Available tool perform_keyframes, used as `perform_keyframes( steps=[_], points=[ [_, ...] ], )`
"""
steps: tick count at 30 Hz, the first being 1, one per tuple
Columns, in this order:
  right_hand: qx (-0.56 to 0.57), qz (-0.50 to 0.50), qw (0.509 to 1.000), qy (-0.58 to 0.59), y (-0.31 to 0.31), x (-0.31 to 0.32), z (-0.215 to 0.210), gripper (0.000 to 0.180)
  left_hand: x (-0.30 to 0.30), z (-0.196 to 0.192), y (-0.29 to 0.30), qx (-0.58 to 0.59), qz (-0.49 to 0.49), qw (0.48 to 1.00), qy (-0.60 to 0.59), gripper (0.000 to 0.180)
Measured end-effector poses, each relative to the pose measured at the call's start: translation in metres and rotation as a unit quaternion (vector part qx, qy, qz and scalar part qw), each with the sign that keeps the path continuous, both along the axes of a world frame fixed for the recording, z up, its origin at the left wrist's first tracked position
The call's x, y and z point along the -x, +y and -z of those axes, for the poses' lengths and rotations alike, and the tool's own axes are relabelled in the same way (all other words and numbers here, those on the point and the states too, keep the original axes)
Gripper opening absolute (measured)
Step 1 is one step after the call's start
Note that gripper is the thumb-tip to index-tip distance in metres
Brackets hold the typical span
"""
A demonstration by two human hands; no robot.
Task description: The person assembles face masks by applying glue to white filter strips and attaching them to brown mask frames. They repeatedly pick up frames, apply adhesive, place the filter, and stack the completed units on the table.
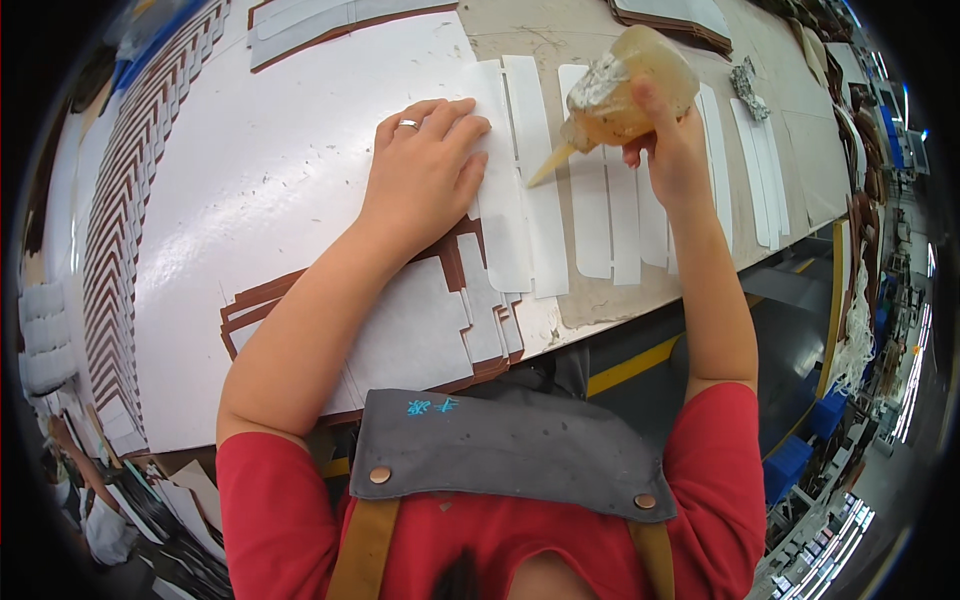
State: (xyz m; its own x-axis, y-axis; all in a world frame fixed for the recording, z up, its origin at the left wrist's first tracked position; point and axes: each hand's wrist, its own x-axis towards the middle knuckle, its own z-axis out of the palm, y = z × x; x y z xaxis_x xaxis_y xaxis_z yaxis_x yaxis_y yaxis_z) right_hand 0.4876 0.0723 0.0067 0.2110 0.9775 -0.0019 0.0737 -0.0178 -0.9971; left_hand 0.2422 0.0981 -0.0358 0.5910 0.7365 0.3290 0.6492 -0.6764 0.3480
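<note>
At the far left, a long row of overlapping white panels with brown edges [112, 250] is being carried by the glossy white worktop [270, 140]. Farther right, a stack of notched pale-grey sheets with brown borders [405, 325] is being partly covered by the left forearm. The bare left hand [425, 165] is being held palm down, fingers loosely spread, with a silver-coloured ring [409, 124] being worn; its fingertips are being kept at the edge of a long white strip with rounded corners [507, 230]. Blue handwritten characters [430, 407] are being displayed on the dark-grey fabric apron flap [510, 450]. Above the neighbouring strip, the tip of a translucent, yellowish squeeze bottle [645, 95] is being pointed down and leftward. The bottle is being gripped by the right hand [680, 155]; whether it is being squeezed cannot be told. At the right, more white strips [757, 175] are lying side by side, with a crumpled silvery-grey wad [748, 88] resting at their upper end.
</note>
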Motion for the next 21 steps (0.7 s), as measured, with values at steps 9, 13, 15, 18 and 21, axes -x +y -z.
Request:
perform_keyframes(
  steps=[9, 13, 15, 18, 21],
  points=[
    [-0.038, -0.100, 0.994, 0.012, -0.071, 0.009, -0.011, 0.065, -0.001, 0.000, 0.001, -0.010, 0.001, 1.000, 0.000, 0.023],
    [-0.186, -0.150, 0.968, -0.077, -0.080, 0.014, -0.015, 0.084, -0.001, 0.000, 0.001, -0.014, -0.001, 1.000, 0.002, 0.023],
    [-0.190, -0.174, 0.960, -0.113, -0.084, 0.011, -0.019, 0.090, -0.001, 0.000, 0.001, -0.014, 0.000, 1.000, 0.004, 0.022],
    [-0.196, -0.178, 0.952, -0.152, -0.084, 0.001, -0.023, 0.094, 0.000, 0.000, 0.000, -0.012, -0.002, 1.000, 0.003, 0.023],
    [-0.219, -0.138, 0.960, -0.106, -0.077, -0.013, -0.023, 0.079, 0.000, 0.000, 0.000, -0.008, -0.004, 1.000, -0.003, 0.023]
  ],
)
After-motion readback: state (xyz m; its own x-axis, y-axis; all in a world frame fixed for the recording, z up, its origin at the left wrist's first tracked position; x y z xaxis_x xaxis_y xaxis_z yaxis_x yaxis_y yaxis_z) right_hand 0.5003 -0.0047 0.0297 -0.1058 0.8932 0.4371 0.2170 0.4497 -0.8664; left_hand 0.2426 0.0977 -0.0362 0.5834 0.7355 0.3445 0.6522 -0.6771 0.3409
